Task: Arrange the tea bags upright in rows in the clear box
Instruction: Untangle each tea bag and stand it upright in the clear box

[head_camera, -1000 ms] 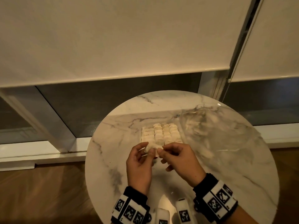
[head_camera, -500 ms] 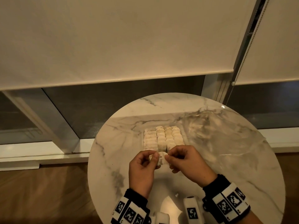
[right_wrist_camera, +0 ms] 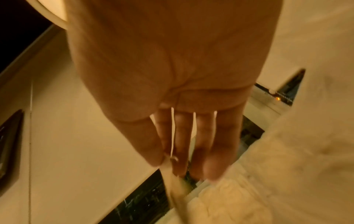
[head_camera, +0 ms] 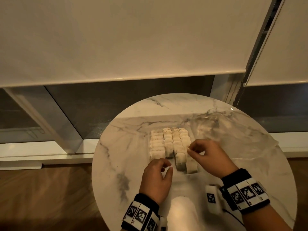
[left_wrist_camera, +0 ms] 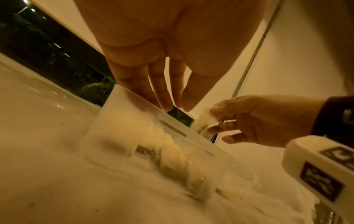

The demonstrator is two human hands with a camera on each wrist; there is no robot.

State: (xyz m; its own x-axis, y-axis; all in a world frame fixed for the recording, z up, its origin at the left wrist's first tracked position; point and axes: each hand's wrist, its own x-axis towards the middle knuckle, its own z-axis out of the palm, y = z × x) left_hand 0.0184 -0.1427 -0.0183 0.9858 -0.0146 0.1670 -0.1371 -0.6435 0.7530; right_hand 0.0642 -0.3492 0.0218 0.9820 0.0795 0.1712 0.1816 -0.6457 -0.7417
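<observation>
My right hand [head_camera: 209, 155] pinches a tea bag [left_wrist_camera: 205, 121] over the clear box [left_wrist_camera: 191, 136]; my left hand [head_camera: 157, 179] hangs loosely curled, holding nothing

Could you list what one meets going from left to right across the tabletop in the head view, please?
Bare marble table → left hand → rows of tea bags in the clear box → right hand pinching a tea bag → crumpled clear plastic.

Tea bags [head_camera: 170, 142] in rows inside box [left_wrist_camera: 122, 121], on table [head_camera: 116, 147]
</observation>
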